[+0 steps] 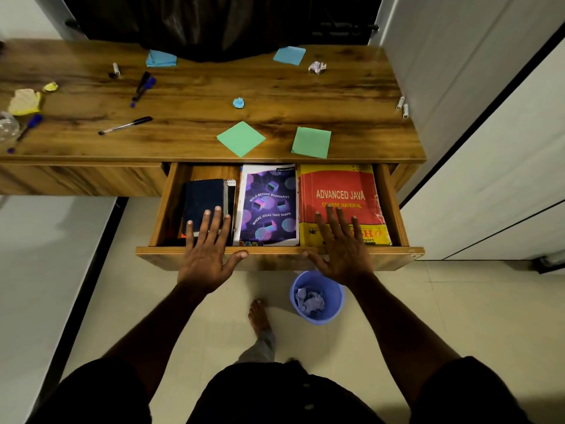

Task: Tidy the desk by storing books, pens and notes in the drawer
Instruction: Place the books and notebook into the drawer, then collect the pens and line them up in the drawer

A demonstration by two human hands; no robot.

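Note:
The wooden drawer (394,206) stands pulled out under the desk (214,87). Inside lie a dark blue book (204,200), a purple notebook (269,206) and a red and yellow Advanced Java book (339,191). My left hand (208,249) is spread flat over the drawer's front edge, fingers above the dark book. My right hand (339,249) is spread over the Java book's lower part. Neither holds anything. On the desk lie two green notes (241,138) (311,142), two blue notes (161,59) (289,55), a black pen (125,125) and blue pens (143,85).
Crumpled paper balls (317,67) (238,103) and yellow scraps (26,101) lie on the desk, with white pen caps (402,106) at the right edge. A blue bin (318,296) with crumpled paper stands on the floor under the drawer, beside my foot (259,316). A white wall is on the right.

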